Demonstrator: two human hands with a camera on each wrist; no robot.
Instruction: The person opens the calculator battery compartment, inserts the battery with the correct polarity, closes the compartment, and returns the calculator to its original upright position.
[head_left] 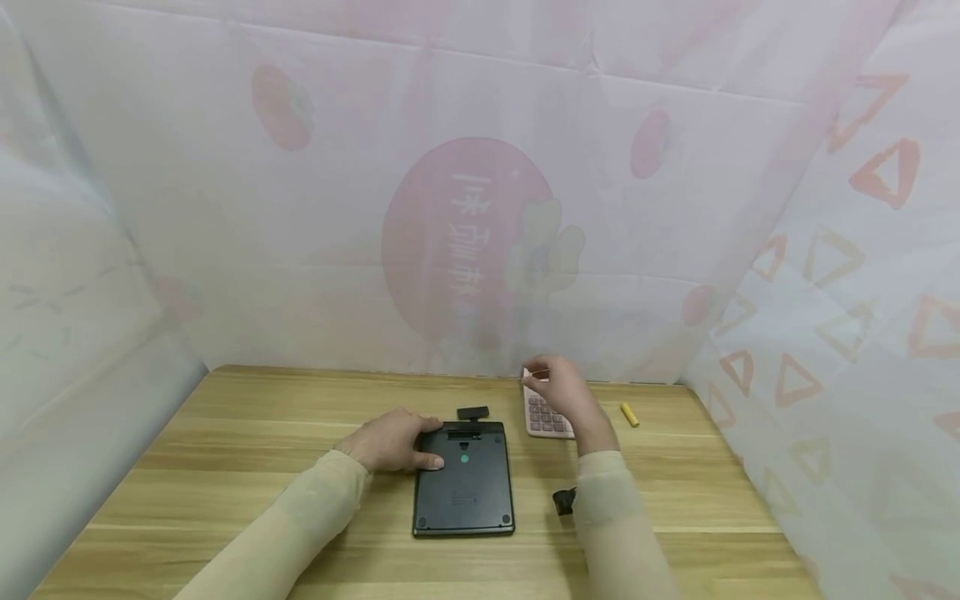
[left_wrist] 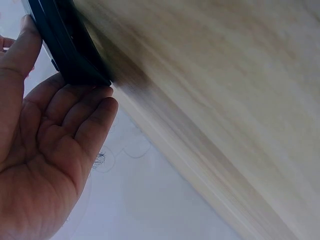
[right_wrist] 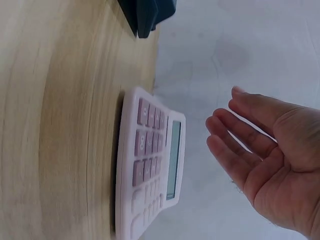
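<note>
A black calculator (head_left: 467, 487) lies back up on the table, its small battery compartment (head_left: 463, 435) uncovered. My left hand (head_left: 393, 442) grips its upper left side, thumb on the back; in the left wrist view the fingers (left_wrist: 82, 112) of that hand meet its edge. Just behind it is a small black cover (head_left: 472, 412). Over a pink calculator (head_left: 546, 423), keys up, hovers my right hand (head_left: 566, 392). The right wrist view shows that hand's fingers loosely bent, holding nothing, apart from the pink calculator.
A short yellow cylinder (head_left: 629, 414), like a battery, lies to the right on the wooden table (head_left: 360, 533). A black object (head_left: 564, 501) is partly hidden by the right sleeve. Printed sheets (head_left: 322, 208) enclose the back and sides.
</note>
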